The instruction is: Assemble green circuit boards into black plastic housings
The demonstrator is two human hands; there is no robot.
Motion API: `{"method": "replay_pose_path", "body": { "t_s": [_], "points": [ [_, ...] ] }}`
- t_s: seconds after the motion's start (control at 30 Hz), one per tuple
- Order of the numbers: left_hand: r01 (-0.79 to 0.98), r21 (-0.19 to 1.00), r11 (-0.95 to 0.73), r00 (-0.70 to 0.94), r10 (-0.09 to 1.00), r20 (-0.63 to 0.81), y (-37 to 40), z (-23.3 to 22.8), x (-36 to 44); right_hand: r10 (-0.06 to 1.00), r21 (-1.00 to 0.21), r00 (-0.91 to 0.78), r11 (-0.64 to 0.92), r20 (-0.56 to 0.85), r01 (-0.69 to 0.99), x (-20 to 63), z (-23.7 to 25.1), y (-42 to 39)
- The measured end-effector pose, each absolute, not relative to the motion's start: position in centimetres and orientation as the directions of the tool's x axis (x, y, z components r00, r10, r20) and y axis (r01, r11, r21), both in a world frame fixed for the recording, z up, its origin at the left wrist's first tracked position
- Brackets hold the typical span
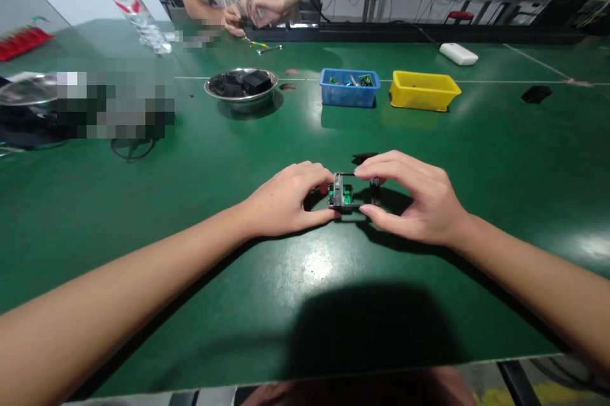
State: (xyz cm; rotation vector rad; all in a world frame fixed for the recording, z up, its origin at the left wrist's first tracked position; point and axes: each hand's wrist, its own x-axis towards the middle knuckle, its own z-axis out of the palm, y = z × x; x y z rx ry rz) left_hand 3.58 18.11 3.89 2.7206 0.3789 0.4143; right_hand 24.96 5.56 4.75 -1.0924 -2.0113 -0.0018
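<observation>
A small black case (347,203) sits in the middle of the green table (229,304), between the two hands, a green circuit board (347,194) showing inside its frame. The left hand (286,199) grips the case's left end between thumb and fingers. The right hand (419,199) holds the right part in a wider pinch, forefinger on the far edge and thumb on the near one. Just beyond the right fingertips lies a black piece (365,157).

Farther off, left of centre, a metal bowl (245,100) holds a heap of black parts (243,83). To its right, a blue bin (350,98) contains green boards and small bits (too small to name). Next comes a yellow bin (419,100), its floor mostly hidden by the near wall. At the far side, a co-worker's hands (260,11) meet above the table, right of a clear bottle (136,15).
</observation>
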Motion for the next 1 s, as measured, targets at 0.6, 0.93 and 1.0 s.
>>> {"method": "replay_pose_path", "body": {
  "t_s": [0.6, 0.93, 1.0],
  "points": [
    [0.185, 0.278, -0.943, 0.802, 0.308, 0.512, 17.5, 5.1, 3.0, 0.740, -0.443, -0.247, 0.598, 0.626, 0.668, 25.7, 5.2, 5.7],
    [0.245, 0.312, -0.918, 0.714, 0.389, 0.582, 16.9, 4.6, 2.8, 0.867, -0.758, 0.006, 0.432, 0.498, 0.488, 24.7, 5.3, 5.2],
    [0.197, 0.332, -0.922, 0.725, 0.365, 0.584, 17.2, 4.6, 2.8, 0.903, -0.850, 0.057, 0.379, 0.427, 0.367, 24.5, 5.2, 5.3]
  ]
}}
